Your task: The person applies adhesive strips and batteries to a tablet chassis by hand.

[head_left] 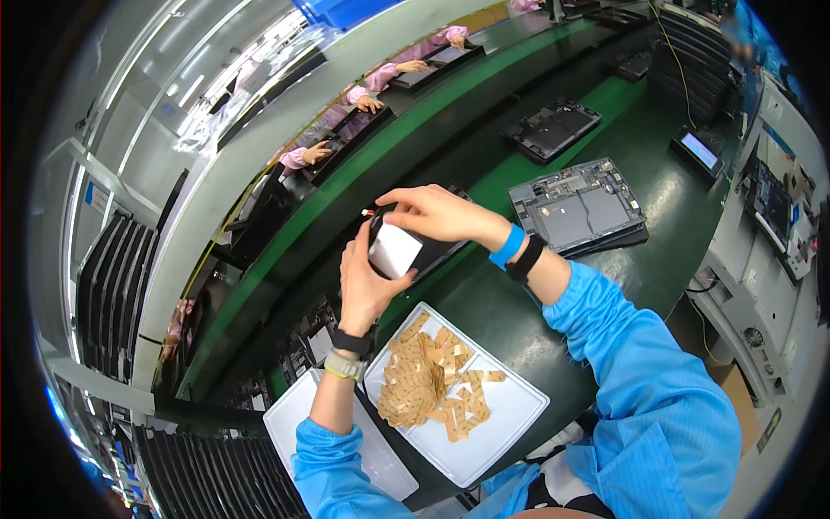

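Note:
A white rectangular block point(396, 252) with a dark side is gripped in my left hand point(364, 281), whose thumb presses its lower corner. A small red-and-white piece point(368, 213) shows at the block's upper end. My right hand point(437, 214) reaches over that end, its bent fingertips at the block's top edge; what they pinch is hidden. Below both hands, a white tray point(510, 400) bears a heap of tan paper-like pieces point(415, 381). Partly covered by my hands, a dark flat device point(445, 246) lies on the green bench.
Opened device housings point(577, 208) and another dark unit point(553, 130) lie to the right on the green bench point(519, 320). A second white tray point(298, 415) stands left. Across the line, other people's hands point(370, 104) work. A small lit screen point(699, 150) stands at right.

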Demonstrator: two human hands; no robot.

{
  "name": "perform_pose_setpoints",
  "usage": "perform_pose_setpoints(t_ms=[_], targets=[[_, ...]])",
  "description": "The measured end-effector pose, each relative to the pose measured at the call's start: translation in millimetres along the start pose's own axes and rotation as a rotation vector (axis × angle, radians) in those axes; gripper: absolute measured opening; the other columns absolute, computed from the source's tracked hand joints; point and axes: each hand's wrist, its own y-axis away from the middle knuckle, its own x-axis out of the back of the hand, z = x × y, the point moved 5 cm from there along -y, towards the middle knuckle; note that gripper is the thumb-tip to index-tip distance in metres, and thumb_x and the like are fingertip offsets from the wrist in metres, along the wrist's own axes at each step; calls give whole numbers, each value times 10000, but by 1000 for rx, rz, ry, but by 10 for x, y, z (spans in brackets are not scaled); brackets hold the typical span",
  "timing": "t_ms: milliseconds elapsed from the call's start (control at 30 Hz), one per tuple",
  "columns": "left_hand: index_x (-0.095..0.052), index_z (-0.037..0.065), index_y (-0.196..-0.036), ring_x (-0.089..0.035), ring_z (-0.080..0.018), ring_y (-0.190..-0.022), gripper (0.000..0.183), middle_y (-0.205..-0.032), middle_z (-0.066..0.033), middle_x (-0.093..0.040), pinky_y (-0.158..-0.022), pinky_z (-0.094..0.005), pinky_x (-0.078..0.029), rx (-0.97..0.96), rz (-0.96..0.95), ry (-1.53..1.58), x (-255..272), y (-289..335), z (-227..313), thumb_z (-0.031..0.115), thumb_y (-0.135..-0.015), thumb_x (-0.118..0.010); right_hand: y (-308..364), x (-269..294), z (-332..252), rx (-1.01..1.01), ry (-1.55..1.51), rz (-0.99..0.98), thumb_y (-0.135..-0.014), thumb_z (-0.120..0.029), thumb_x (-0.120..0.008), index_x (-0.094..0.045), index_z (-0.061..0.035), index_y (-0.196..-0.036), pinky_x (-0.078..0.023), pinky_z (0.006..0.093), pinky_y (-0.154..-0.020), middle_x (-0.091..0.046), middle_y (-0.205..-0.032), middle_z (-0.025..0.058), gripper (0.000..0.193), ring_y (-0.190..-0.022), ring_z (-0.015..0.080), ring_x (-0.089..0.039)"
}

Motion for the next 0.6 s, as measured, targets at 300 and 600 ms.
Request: perform_pose_setpoints(t_ms=[300,600], targets=[[-289,-62,-1571,-351,-440,-1476,1169,-1614,-282,-344,-1213,-544,-292,-46,126,-308,-828,-464,-186,456,-725,-909,311,566,332,21,345,541,-741,91,-688,-603,-14,-1149,-576,483,-733,-715,-882,192,430,-857,431,-707],[-751,-1,-1067,-725,-282,-980,392,-1138,-203,-741,-870,-378,-564,264,-264,-6,-1728,-392,-838,307,-847,-854,325,672,873,-118,470,491,-829,69,-633,-605,-27,-1126,-581,535,-737,-711,-870,254,314,-858,470,-703]])
